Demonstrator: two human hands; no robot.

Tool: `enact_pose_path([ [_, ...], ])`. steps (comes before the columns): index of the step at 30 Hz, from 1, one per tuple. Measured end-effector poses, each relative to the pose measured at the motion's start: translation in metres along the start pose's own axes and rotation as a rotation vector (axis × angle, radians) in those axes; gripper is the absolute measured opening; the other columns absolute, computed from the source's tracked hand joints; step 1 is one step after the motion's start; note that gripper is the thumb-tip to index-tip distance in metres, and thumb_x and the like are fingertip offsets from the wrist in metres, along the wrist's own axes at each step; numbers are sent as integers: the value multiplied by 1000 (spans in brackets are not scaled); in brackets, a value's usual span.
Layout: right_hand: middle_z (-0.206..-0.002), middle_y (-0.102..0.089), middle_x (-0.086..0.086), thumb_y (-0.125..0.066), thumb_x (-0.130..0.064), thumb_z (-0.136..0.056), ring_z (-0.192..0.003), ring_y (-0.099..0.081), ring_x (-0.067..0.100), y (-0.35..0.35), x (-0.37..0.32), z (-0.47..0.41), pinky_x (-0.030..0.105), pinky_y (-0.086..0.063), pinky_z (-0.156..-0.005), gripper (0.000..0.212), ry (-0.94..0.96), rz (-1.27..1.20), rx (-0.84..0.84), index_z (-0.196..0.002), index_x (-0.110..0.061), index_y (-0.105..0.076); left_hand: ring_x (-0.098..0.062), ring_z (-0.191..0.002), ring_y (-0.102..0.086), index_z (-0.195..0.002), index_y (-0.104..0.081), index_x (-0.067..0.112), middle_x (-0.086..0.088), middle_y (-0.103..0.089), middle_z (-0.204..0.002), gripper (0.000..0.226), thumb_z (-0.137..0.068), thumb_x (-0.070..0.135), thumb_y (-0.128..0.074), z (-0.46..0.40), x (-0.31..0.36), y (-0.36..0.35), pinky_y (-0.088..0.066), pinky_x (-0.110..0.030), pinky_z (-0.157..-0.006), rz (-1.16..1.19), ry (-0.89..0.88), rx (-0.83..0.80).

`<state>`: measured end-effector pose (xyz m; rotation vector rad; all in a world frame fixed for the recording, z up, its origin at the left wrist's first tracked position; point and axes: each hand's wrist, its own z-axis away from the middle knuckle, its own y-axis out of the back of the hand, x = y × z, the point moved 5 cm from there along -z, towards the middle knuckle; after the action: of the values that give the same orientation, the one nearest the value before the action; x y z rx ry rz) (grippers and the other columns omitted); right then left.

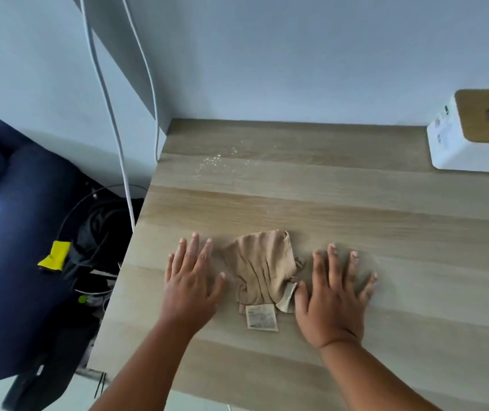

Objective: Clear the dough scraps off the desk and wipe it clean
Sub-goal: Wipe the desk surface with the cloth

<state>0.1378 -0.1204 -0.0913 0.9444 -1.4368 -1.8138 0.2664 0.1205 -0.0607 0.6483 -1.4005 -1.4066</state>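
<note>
Left hand [191,284]: flat on the pale wooden desk [356,209], fingers straight, holding nothing.
Crumpled beige cloth [262,268]: between both hands.
Dough scraps [216,161]: small white bits near the desk's far left corner.
Right hand [333,295]: flat, fingers spread; thumb touches the cloth.

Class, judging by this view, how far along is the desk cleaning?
Done: no large dough lumps show on the desk. In hand: nothing; left hand and right hand lie flat beside the crumpled beige cloth. Left: white crumbs near the back corner still need wiping.
</note>
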Motion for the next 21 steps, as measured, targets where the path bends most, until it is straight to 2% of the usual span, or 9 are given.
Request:
enact_pose_path([
  [6, -170, -23, 7, -33, -53, -92, -157, -8, 43, 4, -1, 1, 74, -8, -119, 71, 3, -3, 6, -154, -21, -46, -27, -160, 4, -163, -24, 27, -5, -5, -173, 84, -91, 72, -28, -17, -56, 3, -5, -54, -129, -46, 160, 56],
  [13, -168, -30, 4, -37, -51, -95, -159, -10, 36, 15, 5, 2, 66, -4, -124, 65, 8, -161, 46, -153, -22, -49, -25, -160, 0, -163, -21, 31, -5, -10, -173, 81, -94, 73, -29, -18, -64, -9, -6, -54, -128, -80, 158, 145],
  [15, -162, -42, 8, -41, -48, -96, -155, -24, 36, 25, 7, -1, 65, -11, -124, 63, -9, -276, 101, -148, -16, -53, -25, -160, 0, -162, -23, 30, -5, -11, -173, 82, -93, 73, -32, -17, -63, -8, -5, -52, -128, -80, 160, 153],
  [18, -146, -57, 13, -47, -40, -98, -139, -50, 35, 43, -2, -11, 63, -33, -115, 57, 83, -433, 198, -143, -7, -56, -26, -160, -2, -162, -25, 29, -5, -12, -173, 82, -92, 72, -34, -18, -62, -7, -6, -53, -128, -78, 168, 149],
  [21, -143, -59, 9, -57, -33, -97, -132, -55, 29, 54, -34, -19, 54, -42, -110, 51, 292, -434, 200, -142, -9, -58, -26, -160, -3, -162, -26, 29, -5, -13, -173, 83, -91, 71, -36, -18, -62, -6, -8, -53, -128, -74, 171, 149],
])
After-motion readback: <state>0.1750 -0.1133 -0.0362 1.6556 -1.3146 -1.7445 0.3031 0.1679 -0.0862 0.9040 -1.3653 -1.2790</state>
